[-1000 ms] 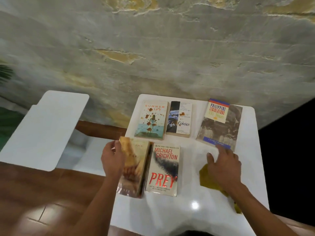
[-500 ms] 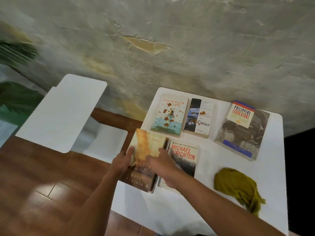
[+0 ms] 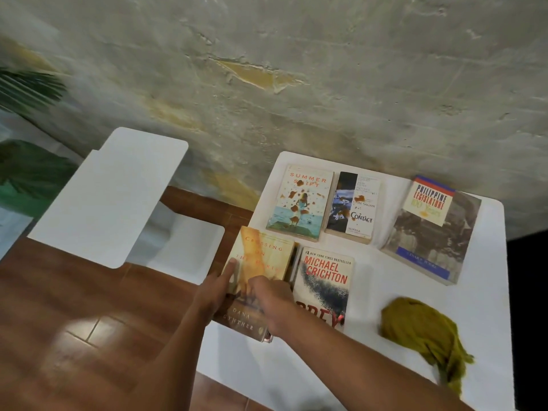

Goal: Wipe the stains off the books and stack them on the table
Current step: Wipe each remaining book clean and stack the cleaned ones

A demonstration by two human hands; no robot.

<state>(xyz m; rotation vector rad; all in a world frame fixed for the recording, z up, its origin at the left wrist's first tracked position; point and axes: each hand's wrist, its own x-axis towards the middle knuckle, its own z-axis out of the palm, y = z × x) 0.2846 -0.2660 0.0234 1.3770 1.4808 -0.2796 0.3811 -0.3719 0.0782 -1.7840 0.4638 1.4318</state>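
While both hands are working at the near-left corner of the white table (image 3: 370,381), the yellow-orange Dana Gynther book (image 3: 261,262) is lying there tilted, its left edge hanging past the table edge. Left hand (image 3: 215,292) is gripping that book's left edge, thumb laid straight up the cover, other fingers hidden beneath. Right hand (image 3: 271,295) is resting on the cover's lower middle, fingers curled down onto it; whether they are pinching the book cannot be told.

Prey (image 3: 324,289), Michael Crichton: lying flat just right of the held book, touching or nearly so, lower part hidden by the right forearm.
Summer Shift (image 3: 299,203): lying flat in the far row, left, brown stains dotting the cover.
Contact (image 3: 353,206): lying just beside it, brown spots showing on the cover.
Philippine Legislature (image 3: 433,229): lying at the far right, apart from the others, angled.
Olive cloth (image 3: 421,330): sitting crumpled near the right edge, well apart from both hands.
White shelf (image 3: 112,197): standing left of the table, over wood floor (image 3: 59,321).
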